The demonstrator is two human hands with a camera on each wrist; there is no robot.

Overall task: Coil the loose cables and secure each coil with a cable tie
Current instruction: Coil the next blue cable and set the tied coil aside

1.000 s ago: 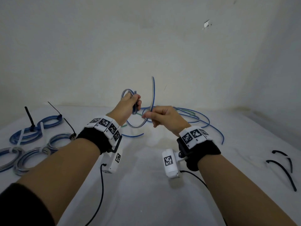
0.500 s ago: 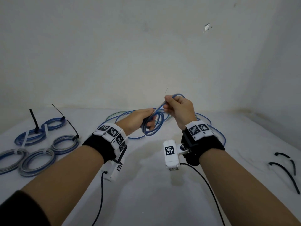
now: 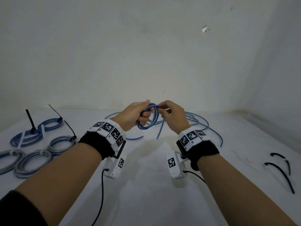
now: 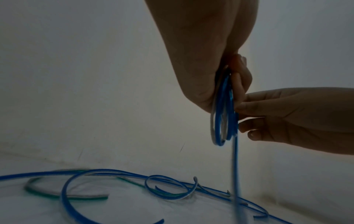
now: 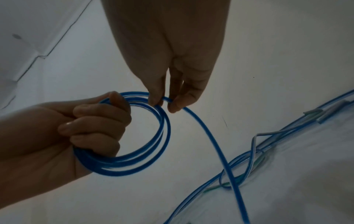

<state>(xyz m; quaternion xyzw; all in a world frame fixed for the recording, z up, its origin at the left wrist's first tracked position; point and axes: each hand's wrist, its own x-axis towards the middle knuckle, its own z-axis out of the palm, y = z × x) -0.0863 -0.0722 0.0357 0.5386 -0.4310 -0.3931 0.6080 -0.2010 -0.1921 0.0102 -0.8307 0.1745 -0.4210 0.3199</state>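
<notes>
In the head view, at frame centre above the white bench [image 3: 146, 193], a blue cable coil [image 3: 147, 121] is gripped by the left hand [image 3: 133, 115] while its strand is pinched by the right hand [image 3: 173, 117]; tied coils [image 3: 32, 154] lie at left. In the left wrist view, the coil [image 4: 223, 115] is seen edge-on at centre right, loose cables [image 4: 114, 186] below. In the right wrist view, the coil [image 5: 153, 151] is held by curled left fingers [image 5: 95, 124] at centre left.

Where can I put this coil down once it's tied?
Bare table lies in front, between the tied coils at left and the spare ties at right. Behind the hands, loose cables crowd the back. The coil is not yet tied.
</notes>
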